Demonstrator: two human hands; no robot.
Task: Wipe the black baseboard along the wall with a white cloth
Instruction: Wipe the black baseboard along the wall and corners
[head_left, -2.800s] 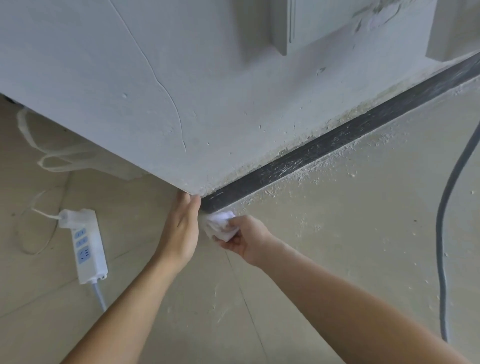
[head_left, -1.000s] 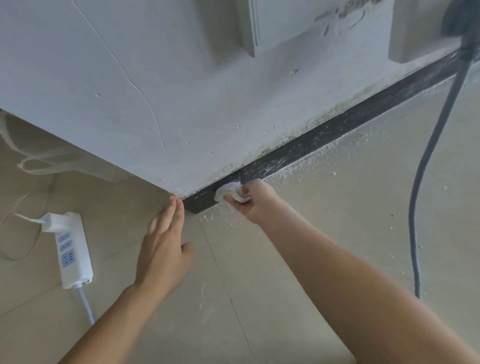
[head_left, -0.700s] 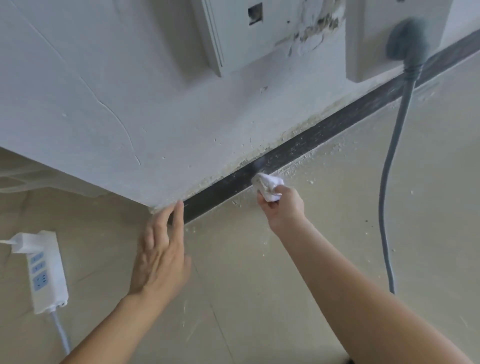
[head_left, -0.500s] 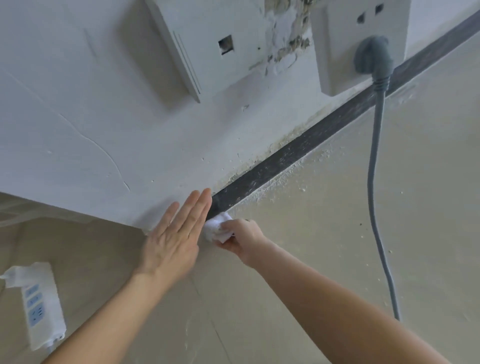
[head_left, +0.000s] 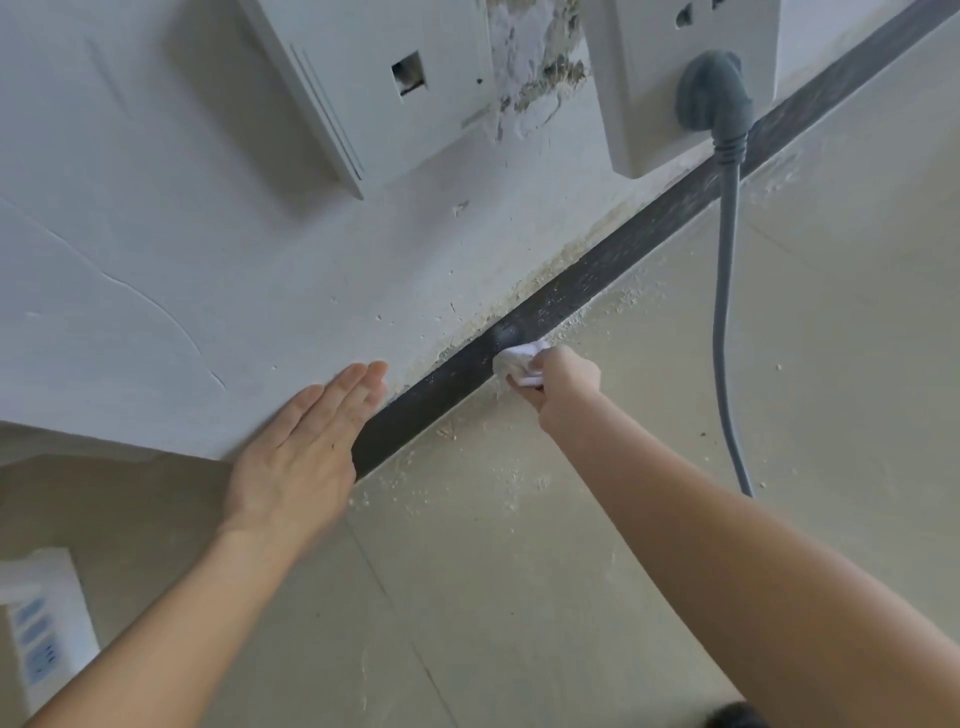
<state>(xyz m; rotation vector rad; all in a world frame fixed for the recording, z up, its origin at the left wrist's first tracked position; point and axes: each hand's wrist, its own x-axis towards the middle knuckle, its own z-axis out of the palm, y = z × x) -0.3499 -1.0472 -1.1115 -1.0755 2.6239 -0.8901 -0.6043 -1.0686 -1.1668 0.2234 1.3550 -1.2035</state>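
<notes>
The black baseboard (head_left: 613, 270) runs diagonally from the wall corner at lower left up to the top right, along the foot of the white wall. It looks darker left of the cloth and dusty right of it. My right hand (head_left: 563, 387) grips a bunched white cloth (head_left: 514, 359) and presses it against the baseboard near mid-frame. My left hand (head_left: 301, 457) lies flat with straight fingers against the wall at the corner, covering the baseboard's left end.
A grey plug (head_left: 714, 96) sits in a white wall socket (head_left: 670, 62); its grey cable (head_left: 724, 322) hangs across the baseboard onto the floor. A white wall panel (head_left: 374, 88) projects above. White dust (head_left: 467, 478) litters the beige floor tiles. A white power strip (head_left: 36, 629) lies at lower left.
My right hand has slid the cloth rightward along the baseboard, away from the corner. My left hand stays flat at the wall corner. The view has shifted right and closer.
</notes>
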